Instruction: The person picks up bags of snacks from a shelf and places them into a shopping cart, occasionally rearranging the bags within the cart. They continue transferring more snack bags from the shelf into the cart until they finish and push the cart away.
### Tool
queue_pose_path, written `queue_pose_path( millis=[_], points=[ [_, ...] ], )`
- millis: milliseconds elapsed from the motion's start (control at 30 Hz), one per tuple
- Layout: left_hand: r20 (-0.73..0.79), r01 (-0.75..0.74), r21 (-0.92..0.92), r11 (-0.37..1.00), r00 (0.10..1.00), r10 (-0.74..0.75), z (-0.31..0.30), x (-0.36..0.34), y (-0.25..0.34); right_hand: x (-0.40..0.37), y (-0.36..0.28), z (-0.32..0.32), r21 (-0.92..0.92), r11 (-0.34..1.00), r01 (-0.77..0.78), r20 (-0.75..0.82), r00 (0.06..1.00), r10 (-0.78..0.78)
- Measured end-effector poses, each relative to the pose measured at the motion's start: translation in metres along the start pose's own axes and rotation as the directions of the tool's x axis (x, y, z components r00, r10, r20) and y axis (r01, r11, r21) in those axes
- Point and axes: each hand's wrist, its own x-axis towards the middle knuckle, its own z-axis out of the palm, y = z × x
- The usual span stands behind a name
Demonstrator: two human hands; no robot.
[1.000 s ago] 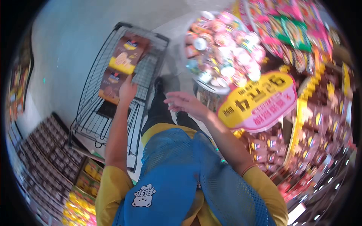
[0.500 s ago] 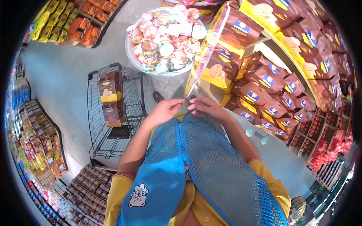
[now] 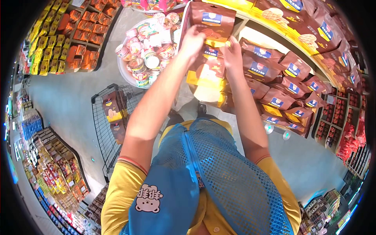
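At the top centre, my two hands are on a brown waffle bag (image 3: pixel 213 17) with a blue-and-white label, at the display. My left hand (image 3: pixel 192 44) curls its fingers at the bag's left side. By the lower right corner, my right hand (image 3: pixel 232 53) has thumb and fingers closed on the edge. Another brown bag (image 3: pixel 209 55) with a yellow base stands just below, between my forearms. More of the same bags (image 3: pixel 259 69) lie heaped to the right of my right hand.
A black wire cart (image 3: pixel 102 137) with brown bags (image 3: pixel 111 105) in it stands at left. Behind it is a white tub (image 3: pixel 122 71) heaped with cup-shaped packs. Bags line a shelf (image 3: pixel 301 21) at upper right. Orange and yellow packets (image 3: pixel 84 29) fill a stand at upper left.
My hands have moved from in front of my waist up and forward to the bag at the display. The view has shifted, and the cart and tub are now partly behind my left arm.
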Motion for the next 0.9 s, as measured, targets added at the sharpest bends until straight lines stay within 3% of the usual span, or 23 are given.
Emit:
queue_pose_path(
  millis=[33, 100, 200, 300, 367, 400, 433, 467, 500, 533, 567, 600, 633, 667, 700, 733, 767, 800, 833, 900],
  points=[
    [-0.037, 0.055, -0.095, 0.994, 0.998, -0.058, 0.010, 0.000, 0.024, 0.043, 0.037, -0.011, -0.192, 0.979, 0.073, 0.005, 0.997, -0.073],
    [-0.096, 0.087, -0.058, 0.995, 0.991, -0.092, 0.011, 0.022, 0.026, 0.062, 0.042, 0.005, -0.090, 0.995, 0.047, -0.247, 0.967, -0.068],
    [-0.184, 0.157, -0.105, 0.982, 0.967, -0.175, 0.013, 0.056, 0.014, 0.089, 0.050, 0.003, -0.047, 0.999, -0.012, -0.254, 0.967, 0.000],
    [-0.272, 0.101, 0.041, 0.994, 0.959, -0.086, 0.001, 0.093, -0.024, 0.100, 0.061, 0.010, -0.110, 0.994, -0.023, -0.286, 0.958, -0.009],
    [-0.189, -0.023, 0.138, 0.990, 0.981, 0.050, -0.005, 0.099, -0.030, 0.107, 0.072, 0.010, -0.111, 0.994, 0.006, -0.259, 0.965, -0.035],
    [-0.182, 0.027, 0.187, 0.982, 0.983, 0.008, -0.007, 0.098, -0.031, 0.094, 0.057, 0.016, -0.094, 0.996, -0.006, -0.313, 0.949, -0.024],
    [-0.208, -0.110, 0.287, 0.952, 0.962, 0.174, -0.003, 0.091, -0.036, 0.090, 0.052, 0.022, -0.076, 0.997, -0.017, -0.361, 0.932, -0.012],
    [-0.349, 0.074, 0.378, 0.923, 0.935, 0.068, 0.003, 0.085, -0.040, 0.096, 0.070, 0.018, -0.012, 1.000, -0.024, -0.400, 0.916, 0.018],
    [-0.239, -0.111, 0.373, 0.921, 0.948, 0.211, 0.004, 0.075, -0.042, 0.088, 0.060, 0.023, -0.009, 0.996, -0.089, -0.447, 0.892, 0.075],
    [-0.192, -0.099, 0.323, 0.941, 0.967, 0.167, 0.012, 0.017, 0.006, 0.100, 0.094, 0.005, 0.001, 0.998, -0.055, -0.399, 0.915, 0.051],
    [-0.134, -0.250, 0.317, 0.915, 0.943, 0.304, 0.009, 0.012, -0.013, 0.072, 0.073, 0.014, 0.112, 0.976, 0.186, -0.412, 0.903, -0.125],
    [-0.091, -0.314, 0.356, 0.880, 0.925, 0.368, 0.004, -0.022, 0.003, 0.026, 0.005, 0.042, 0.109, 0.966, 0.236, -0.422, 0.890, -0.170],
    [0.010, -0.320, 0.454, 0.832, 0.935, 0.355, -0.003, -0.053, 0.018, 0.001, -0.024, 0.050, 0.122, 0.968, 0.220, -0.404, 0.902, -0.154],
    [0.051, -0.348, 0.413, 0.842, 0.931, 0.360, -0.013, -0.093, 0.046, -0.012, -0.019, 0.027, 0.152, 0.979, 0.132, -0.271, 0.959, -0.087],
    [0.098, -0.377, 0.369, 0.850, 0.925, 0.368, -0.022, -0.130, 0.065, -0.035, -0.021, 0.019, 0.327, 0.944, 0.038, -0.256, 0.965, 0.050],
    [0.105, -0.522, 0.393, 0.757, 0.843, 0.527, -0.033, -0.155, 0.066, -0.060, -0.026, 0.012, 0.212, 0.977, 0.010, -0.274, 0.961, 0.050],
    [0.128, -0.649, 0.418, 0.636, 0.735, 0.666, -0.045, -0.177, 0.067, -0.098, -0.064, 0.045, -0.115, 0.986, 0.116, -0.315, 0.938, -0.147],
    [0.118, -0.640, 0.394, 0.659, 0.747, 0.655, -0.060, -0.198, 0.069, -0.125, -0.090, 0.063, -0.101, 0.994, 0.047, -0.333, 0.940, -0.078],
    [0.112, -0.637, 0.365, 0.679, 0.754, 0.647, -0.078, -0.217, 0.073, -0.146, -0.098, 0.081, -0.109, 0.989, 0.101, -0.315, 0.940, -0.131],
    [0.064, -0.661, 0.339, 0.670, 0.726, 0.684, -0.114, -0.247, 0.080, -0.166, -0.097, 0.099, -0.091, 0.960, 0.264, -0.111, 0.956, -0.273]
  ],
)
